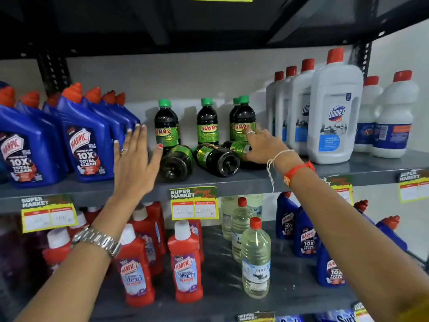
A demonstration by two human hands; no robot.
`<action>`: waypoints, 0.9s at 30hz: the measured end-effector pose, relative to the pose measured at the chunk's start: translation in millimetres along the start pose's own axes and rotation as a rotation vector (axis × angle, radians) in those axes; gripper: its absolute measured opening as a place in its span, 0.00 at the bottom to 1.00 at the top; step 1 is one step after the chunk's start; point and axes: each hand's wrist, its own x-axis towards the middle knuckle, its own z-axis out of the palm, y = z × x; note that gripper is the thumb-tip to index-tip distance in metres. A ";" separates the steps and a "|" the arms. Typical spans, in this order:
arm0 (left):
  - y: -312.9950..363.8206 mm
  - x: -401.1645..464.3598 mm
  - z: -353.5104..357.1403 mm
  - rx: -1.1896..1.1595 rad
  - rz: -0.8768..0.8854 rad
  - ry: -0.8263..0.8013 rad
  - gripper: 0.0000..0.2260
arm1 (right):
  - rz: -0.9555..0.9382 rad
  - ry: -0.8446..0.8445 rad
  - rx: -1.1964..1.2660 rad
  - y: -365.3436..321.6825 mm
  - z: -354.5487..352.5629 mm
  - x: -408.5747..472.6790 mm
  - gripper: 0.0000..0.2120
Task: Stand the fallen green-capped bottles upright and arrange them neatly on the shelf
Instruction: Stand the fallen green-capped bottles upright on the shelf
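Dark bottles with green caps and green SUNNY labels stand at the back of the grey shelf (209,182): one at the left (166,123), one in the middle (207,122), two close together at the right (244,117). Three more lie on their sides in front: the left one (177,162), the middle one (217,159), and the right one (236,147). My right hand (264,147) is closed around the right fallen bottle, hiding much of it. My left hand (134,163) is raised flat with fingers spread, just left of the left fallen bottle, holding nothing.
Blue Harpic bottles (86,140) crowd the shelf on the left. White Domex bottles (334,115) stand on the right. A price tag (194,203) hangs on the shelf edge. Below are red Harpic bottles (185,263) and clear bottles (255,259).
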 end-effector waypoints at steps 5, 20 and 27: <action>-38.3 -16.8 4.4 0.024 -0.093 -0.188 0.25 | 0.035 -0.131 -0.087 -5.2 0.2 4.2 0.20; -50.8 -27.3 0.6 0.543 0.227 -0.513 0.19 | 0.080 0.076 -0.216 -8.4 26.0 25.4 0.12; -46.7 -29.2 -0.1 0.478 0.125 -0.463 0.16 | 0.183 0.283 0.075 -1.1 28.8 20.5 0.18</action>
